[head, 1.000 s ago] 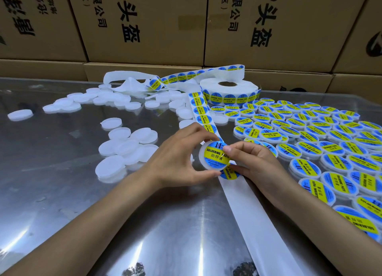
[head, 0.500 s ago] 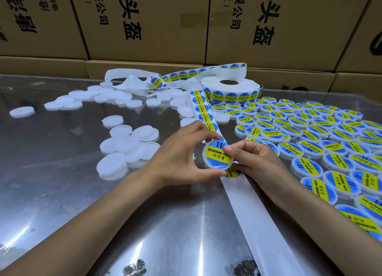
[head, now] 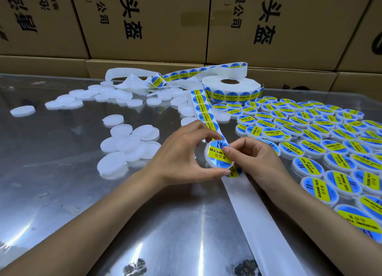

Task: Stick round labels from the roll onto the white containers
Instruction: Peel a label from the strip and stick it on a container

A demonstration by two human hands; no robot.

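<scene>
We hold one container (head: 218, 156) above the tabletop's middle. Left hand (head: 182, 157) grips its rim, thumb below, fingers curled over the top; right hand (head: 252, 157) presses a thumb on its label, other fingers curled. Label reads "SOLDERING PASTE", "助焊膏", black on a yellow band over blue. The roll (head: 230, 89) lies near the far edge; its strip (head: 203, 112) runs to our hands. Labelled containers (head: 322, 143) fill the right side, blank ones (head: 128, 143) the left. Tabletop (head: 62, 193) is reflective metal; cartons (head: 144, 21) with Chinese print behind.
</scene>
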